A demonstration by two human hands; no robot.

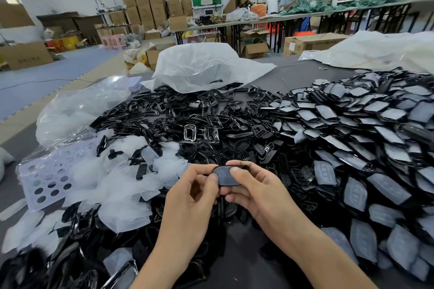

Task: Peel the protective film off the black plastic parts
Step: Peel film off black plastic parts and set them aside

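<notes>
Across the bench (293, 73) a huge heap of film-covered parts (352, 129) sprawls from 1 to 4 o'clock, peeled frames (187, 112) pile up at 12, and shed film (122, 185) drifts at 9. Dead centre, raised over the pile, sits one small black plastic part (226, 176), the left hand (190, 197) pinching its left edge and the right hand (253, 192) gripping it, thumb on its face. It looks light, stiff and slick, its cover thin and limp, so brace the rim and pick at a corner.

Film-covered black part (226, 175), held above pile
</notes>
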